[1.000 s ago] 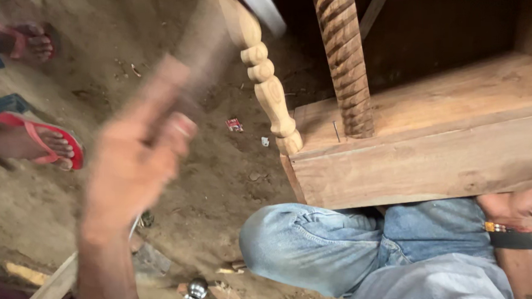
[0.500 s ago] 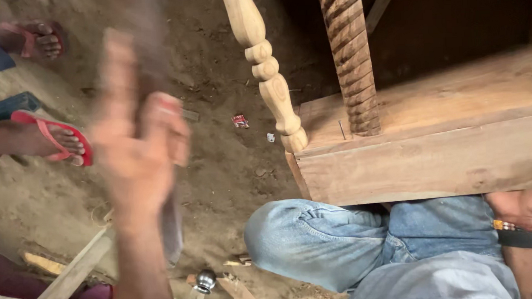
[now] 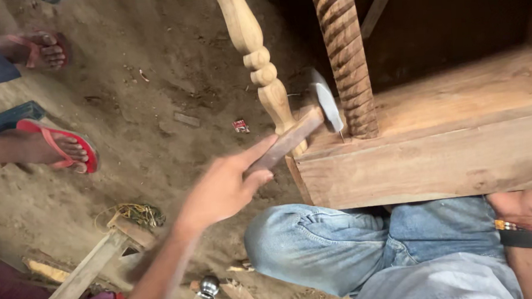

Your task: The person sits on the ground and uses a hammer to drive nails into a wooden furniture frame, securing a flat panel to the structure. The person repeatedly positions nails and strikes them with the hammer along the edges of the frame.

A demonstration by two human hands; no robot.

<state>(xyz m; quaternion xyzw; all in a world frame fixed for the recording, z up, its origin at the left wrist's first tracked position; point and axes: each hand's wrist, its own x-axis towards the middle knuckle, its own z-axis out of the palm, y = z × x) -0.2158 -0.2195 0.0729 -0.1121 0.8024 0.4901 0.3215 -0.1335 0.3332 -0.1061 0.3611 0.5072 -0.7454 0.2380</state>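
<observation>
far left: another person's feet in red flip-flops (image 3: 60, 149) on the dirt floor (image 3: 155, 82), same spot as in the earlier frames. bottom left a wooden slat (image 3: 80, 277) with tangled wire (image 3: 134, 212) beside it. left hand (image 3: 225, 184) is now low and extended toward the frame, fingers wrapped around the wooden handle, index laid along it; half a second ago it was raised high and blurred at the left. hammer (image 3: 304, 127) now down, steel head just at the top face of the wooden beam (image 3: 422, 154), between the light turned spindle (image 3: 256, 60) and the dark twisted spindle (image 3: 346, 62); a thin nail (image 3: 341, 135) stands under the head. jeans-clad knee (image 3: 318, 243) sits below the beam. right hand (image 3: 528, 207) at far right is pressed under the beam edge, fingers curled, whether it grips anything cannot be told.
</observation>
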